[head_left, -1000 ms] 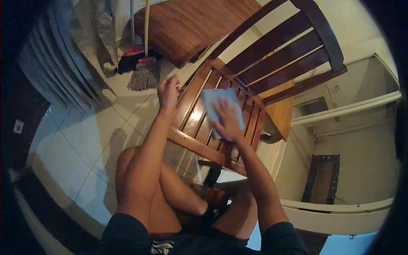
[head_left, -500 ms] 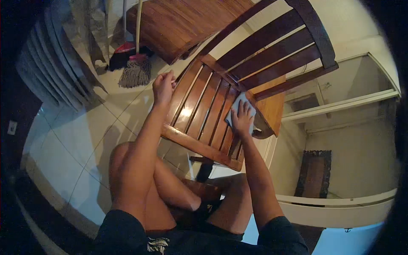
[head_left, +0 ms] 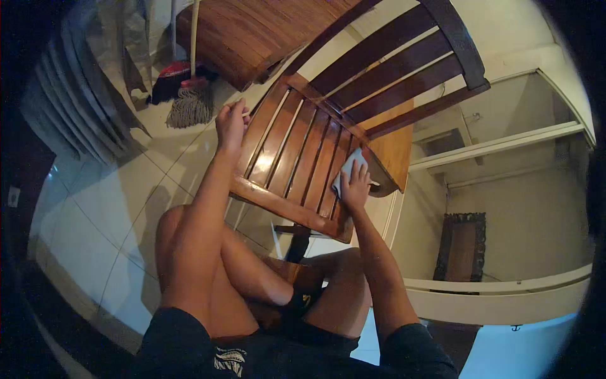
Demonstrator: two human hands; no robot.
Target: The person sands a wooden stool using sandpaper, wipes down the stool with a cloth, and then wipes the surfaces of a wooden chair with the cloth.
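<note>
A slatted wooden chair (head_left: 293, 148) with a glossy brown seat stands in front of my crossed legs. My right hand (head_left: 355, 187) presses a light blue cloth (head_left: 349, 165) onto the right side of the seat, its fingers spread over the fabric. Part of the cloth sticks out beyond the fingertips. Beside the seat's left edge is my left hand (head_left: 231, 125), its fingers curled closed. Whether it grips the chair's edge or some small thing cannot be made out.
A mop (head_left: 190, 107) and a red dustpan or broom (head_left: 170, 79) stand at the back left by a grey curtain (head_left: 76, 101). Behind the chair is a wooden tabletop (head_left: 265, 31). A glass-fronted cabinet (head_left: 505, 189) stands at the right.
My right hand and the cloth have slid a little toward the seat's front, and the cloth looks more bunched. My left hand stays by the left edge. The view has shifted slightly.
</note>
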